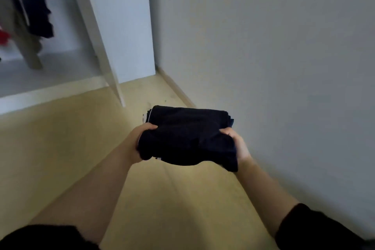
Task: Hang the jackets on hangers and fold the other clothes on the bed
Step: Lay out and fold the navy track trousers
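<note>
Holding item: one folded bundle of dark clothes (188,136), near-black, several layers thick, carried level in the air above the floor (60,148) at the middle of the view. A thin pale edge shows at its far left corner.

Left hand (139,141): grips the bundle's left end, thumb (150,127) pressed on top. The fingers are tucked under the cloth and hidden, so I cannot tell how they lie.

Right hand (238,145): grips the right end, thumb curled over the top edge and pinching the fabric against the palm. The fingers beneath are also out of sight.

Both forearms: bare, with short black sleeves (316,229) at the bottom corners.

Floor: pale wood-look, with a light skirting board (176,87) along the base of the wall.

Wall (263,36): plain grey-white, filling the right side.

Wardrobe (121,16): white, open-fronted, upper left, well apart from the bundle.

Contents hanging inside:
- one dark navy garment (34,2);
- one beige garment (28,46) just beside it, reaching lower;
- one red item (4,36) at the left edge, too blurred to identify.
</note>
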`<state>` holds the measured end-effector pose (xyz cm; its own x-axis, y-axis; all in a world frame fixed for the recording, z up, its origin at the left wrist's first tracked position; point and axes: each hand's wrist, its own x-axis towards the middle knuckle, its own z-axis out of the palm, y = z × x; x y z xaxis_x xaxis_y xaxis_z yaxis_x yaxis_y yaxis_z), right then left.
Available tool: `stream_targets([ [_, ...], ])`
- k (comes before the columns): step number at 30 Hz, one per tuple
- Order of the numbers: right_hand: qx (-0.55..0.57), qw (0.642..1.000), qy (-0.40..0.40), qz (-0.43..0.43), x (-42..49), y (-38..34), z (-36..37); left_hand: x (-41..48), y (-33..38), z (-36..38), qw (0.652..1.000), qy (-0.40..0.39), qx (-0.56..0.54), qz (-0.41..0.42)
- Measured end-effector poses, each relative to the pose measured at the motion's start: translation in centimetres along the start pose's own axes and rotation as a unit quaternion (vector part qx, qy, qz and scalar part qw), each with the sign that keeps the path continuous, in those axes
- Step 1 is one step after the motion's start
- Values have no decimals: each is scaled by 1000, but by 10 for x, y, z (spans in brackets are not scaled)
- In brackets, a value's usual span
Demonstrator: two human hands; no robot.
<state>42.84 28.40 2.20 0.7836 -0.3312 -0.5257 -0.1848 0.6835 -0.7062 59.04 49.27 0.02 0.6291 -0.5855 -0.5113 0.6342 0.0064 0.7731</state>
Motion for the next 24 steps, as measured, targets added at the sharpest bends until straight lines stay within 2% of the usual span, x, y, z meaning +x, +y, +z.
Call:
stream_targets([
  [5,-34,997,-33,64,90,-9,118,14,92,-93,998,59,-9,17],
  [9,-41,992,-48,112,103,-27,212,-17,156,-133,992,113,-43,21],
  [18,-204,958,-103,171,34,-158,461,-169,400,-183,980,182,-51,67],
  [24,-248,942,-193,120,-37,-241,642,-285,565,-211,970,208,-63,111],
])
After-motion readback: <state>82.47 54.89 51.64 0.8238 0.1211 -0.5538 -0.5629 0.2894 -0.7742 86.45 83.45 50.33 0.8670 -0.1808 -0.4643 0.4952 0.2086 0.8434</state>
